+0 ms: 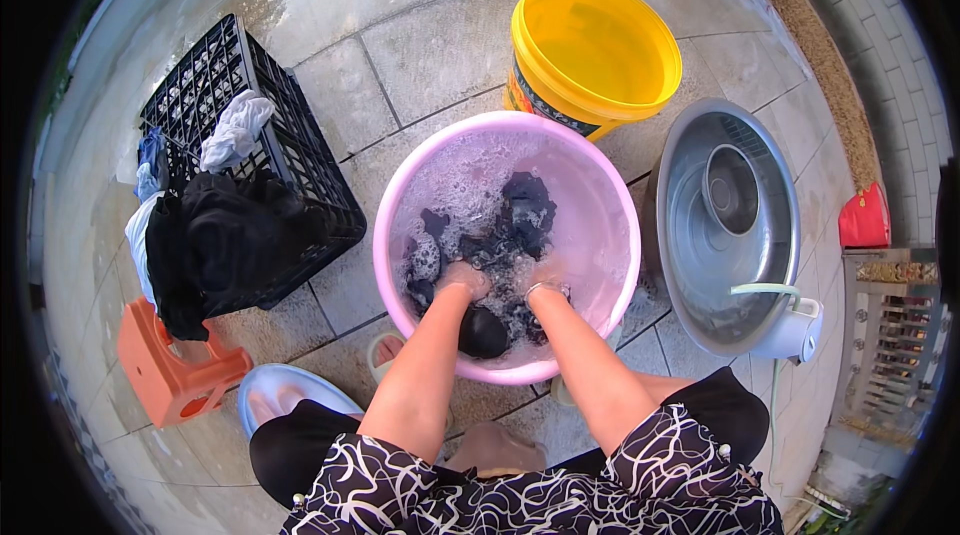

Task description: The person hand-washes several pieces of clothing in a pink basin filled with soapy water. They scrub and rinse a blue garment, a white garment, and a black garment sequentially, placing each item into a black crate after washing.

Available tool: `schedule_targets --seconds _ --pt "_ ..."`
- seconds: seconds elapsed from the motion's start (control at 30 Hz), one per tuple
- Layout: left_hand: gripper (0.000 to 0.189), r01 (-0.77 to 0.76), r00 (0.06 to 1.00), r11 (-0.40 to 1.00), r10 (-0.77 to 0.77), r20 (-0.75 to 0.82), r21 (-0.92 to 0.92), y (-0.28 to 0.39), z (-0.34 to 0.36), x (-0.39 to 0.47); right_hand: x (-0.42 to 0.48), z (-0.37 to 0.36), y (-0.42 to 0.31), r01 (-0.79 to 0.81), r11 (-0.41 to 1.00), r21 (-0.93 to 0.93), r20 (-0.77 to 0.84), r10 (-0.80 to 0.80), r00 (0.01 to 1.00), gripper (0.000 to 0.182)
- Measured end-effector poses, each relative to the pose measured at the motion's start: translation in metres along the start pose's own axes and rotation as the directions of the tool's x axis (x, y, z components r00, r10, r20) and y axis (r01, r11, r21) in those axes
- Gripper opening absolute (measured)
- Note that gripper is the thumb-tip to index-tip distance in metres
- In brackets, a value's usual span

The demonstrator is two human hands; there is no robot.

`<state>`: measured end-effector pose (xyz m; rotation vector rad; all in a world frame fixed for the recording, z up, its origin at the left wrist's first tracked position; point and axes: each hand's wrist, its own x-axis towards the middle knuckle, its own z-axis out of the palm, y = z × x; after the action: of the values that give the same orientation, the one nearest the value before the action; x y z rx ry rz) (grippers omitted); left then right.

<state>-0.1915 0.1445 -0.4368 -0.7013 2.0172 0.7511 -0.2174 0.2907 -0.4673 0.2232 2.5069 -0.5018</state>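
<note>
A pink plastic basin (600,160) stands on the floor in front of me, holding sudsy water and dark wet cloth (528,214). My left hand (463,280) is down in the water at the cloth, left of the basin's middle. Close by on the right, my right hand (546,286), with a bracelet at the wrist, is also partly under water among the cloth. Foam and water hide the fingers of both hands. A rounded black bulge of cloth (482,332) rises from the water near the basin's front, between my forearms.
An upturned black plastic crate (307,137) bears dark and white clothes at left, near an orange plastic stool (161,362) and a light-blue basin (247,400). Behind stands a yellow bucket (525,92). At right, a metal basin (675,295) holds a metal bowl (721,194) and a pale hose (765,288).
</note>
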Motion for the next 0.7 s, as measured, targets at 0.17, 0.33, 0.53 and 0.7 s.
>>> schedule_targets --seconds 0.17,0.33,0.53,0.7 --pt "0.042 -0.062 0.994 0.991 0.050 -0.096 -0.120 0.008 0.003 -0.014 0.031 0.032 0.031 0.329 0.654 -0.681 0.195 -0.270 0.943 0.039" --pt "0.038 -0.281 0.939 0.955 0.253 -0.231 -0.099 -0.022 0.033 0.020 0.013 -0.004 -0.006 0.342 0.685 -0.643 0.371 -0.112 0.922 0.039" --pt "0.046 -0.436 0.865 0.818 0.496 -0.076 0.374 -0.037 0.041 0.044 0.005 -0.028 -0.021 0.067 0.927 -0.368 0.122 -0.023 0.992 0.041" --pt "0.070 -0.255 0.934 0.950 0.290 0.210 -0.179 -0.010 -0.036 -0.020 -0.011 -0.061 -0.023 0.318 0.941 -0.112 -0.014 -0.321 0.947 0.039"
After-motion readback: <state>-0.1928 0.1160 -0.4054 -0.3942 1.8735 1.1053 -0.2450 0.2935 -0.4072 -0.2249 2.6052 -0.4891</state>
